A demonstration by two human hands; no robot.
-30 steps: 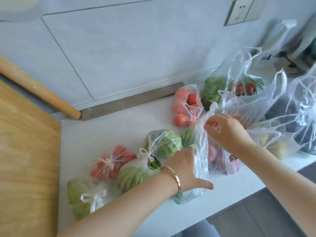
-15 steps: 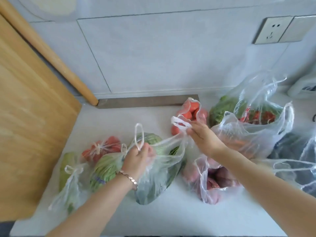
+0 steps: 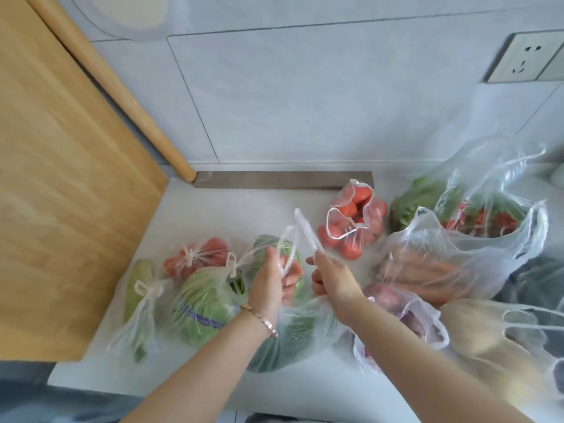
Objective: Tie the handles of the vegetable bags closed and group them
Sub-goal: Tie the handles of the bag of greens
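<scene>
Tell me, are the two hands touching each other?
Apart. The head view shows a gap between the left hand and right hand, each pinching one bag handle.

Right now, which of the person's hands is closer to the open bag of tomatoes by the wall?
The right hand. It sits just below and left of the open tomato bag, gripping a handle. The left hand is farther left, holding the other handle.

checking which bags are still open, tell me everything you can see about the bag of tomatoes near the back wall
The tomato bag is a thin, clear plastic bag holding several round red tomatoes. It lies on the white counter just in front of the metal strip at the wall's foot. Its mouth is open and its white-edged handle loops lie slack and untied over the tomatoes. Neither hand touches it; the right hand is nearer. It sits just left of the leafy greens bag; whether they touch is unclear.
</scene>
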